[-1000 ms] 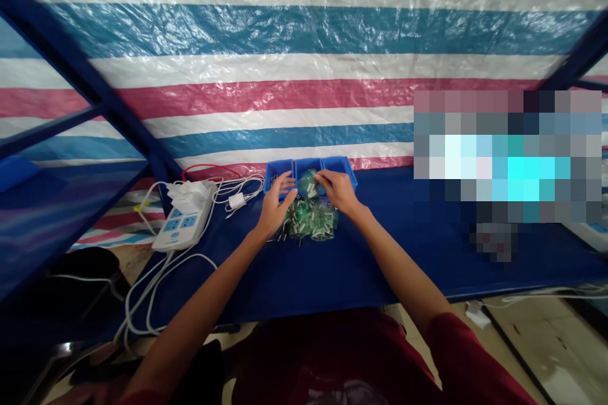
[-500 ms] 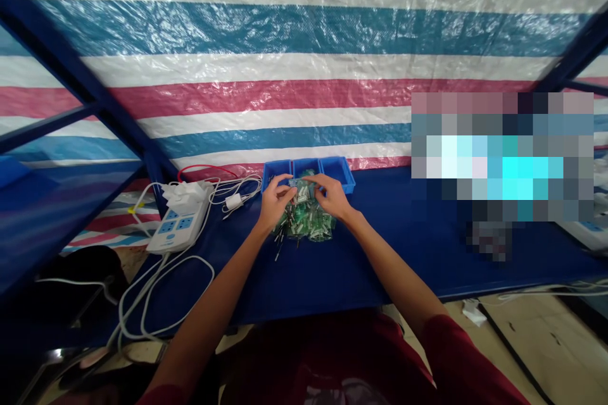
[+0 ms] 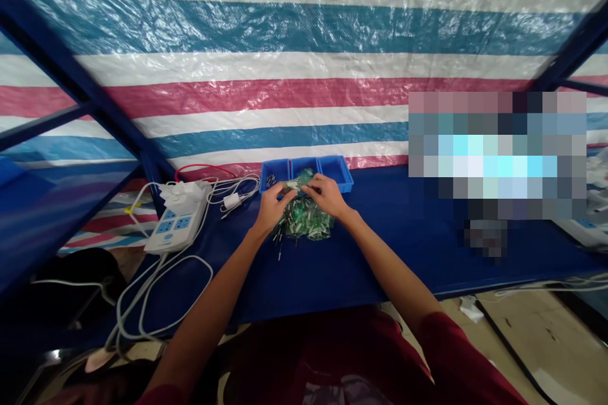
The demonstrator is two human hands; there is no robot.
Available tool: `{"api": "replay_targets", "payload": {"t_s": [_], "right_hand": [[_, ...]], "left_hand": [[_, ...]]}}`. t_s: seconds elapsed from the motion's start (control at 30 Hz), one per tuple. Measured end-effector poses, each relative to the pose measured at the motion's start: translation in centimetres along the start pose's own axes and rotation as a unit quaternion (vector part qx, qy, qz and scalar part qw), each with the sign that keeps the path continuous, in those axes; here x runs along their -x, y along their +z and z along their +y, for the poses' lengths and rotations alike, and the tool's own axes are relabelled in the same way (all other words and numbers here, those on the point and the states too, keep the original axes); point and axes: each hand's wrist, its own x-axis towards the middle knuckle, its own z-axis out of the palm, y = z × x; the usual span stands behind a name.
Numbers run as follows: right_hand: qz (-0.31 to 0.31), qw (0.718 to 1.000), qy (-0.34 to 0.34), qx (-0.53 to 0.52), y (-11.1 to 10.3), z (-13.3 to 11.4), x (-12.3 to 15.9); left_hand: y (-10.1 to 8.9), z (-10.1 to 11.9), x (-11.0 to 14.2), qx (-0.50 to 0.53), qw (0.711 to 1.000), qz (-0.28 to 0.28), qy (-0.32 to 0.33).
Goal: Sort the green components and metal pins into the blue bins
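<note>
My left hand (image 3: 272,209) and my right hand (image 3: 329,196) are closed with pinched fingers on a small clear plastic bag (image 3: 292,185), greenish, with pale metal pieces in it. It is held level just in front of a blue three-part tray (image 3: 350,178). Below my hands lies a heap of similar green-tinted bags (image 3: 313,224) on the blue table. Loose thin metal pins (image 3: 279,247) stick out at the heap's left side. Small dark and silver pieces (image 3: 270,180) lie in the tray's left compartment, and a green plastic bag (image 3: 306,174) shows in the middle one.
Left on the table, a white power strip (image 3: 171,224) bears several adapters (image 3: 182,196). White cables (image 3: 209,269) loop from it, and a small white plug (image 3: 232,202) lies nearby. Striped sheeting (image 3: 285,95) hangs behind the tray. A pixelated patch covers the right side.
My fingers have closed in on the bag, and it now lies flatter between them. My left hand has dropped slightly, uncovering the pieces in the tray's left compartment.
</note>
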Motion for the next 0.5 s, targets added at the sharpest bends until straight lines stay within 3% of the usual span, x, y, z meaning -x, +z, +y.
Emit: {"api": "replay_targets", "payload": {"t_s": [0.17,0.3,0.4,0.5], "right_hand": [[0.021,0.999,0.017,-0.042,-0.1,0.0,-0.1],[-0.021,0.997,-0.032,-0.063,-0.6,0.1,-0.3],[-0.032,0.996,-0.049,-0.062,-0.8,0.1,0.0],[0.003,0.998,-0.035,-0.060,-0.6,0.2,0.8]], "left_hand": [[0.2,0.3,0.1,0.095,0.994,-0.012,-0.058],[0.2,0.8,-0.1,0.163,0.984,-0.003,-0.076],[0.4,0.9,0.0,0.172,0.981,-0.013,-0.084],[0.6,0.7,0.2,0.166,0.982,-0.037,-0.079]]}}
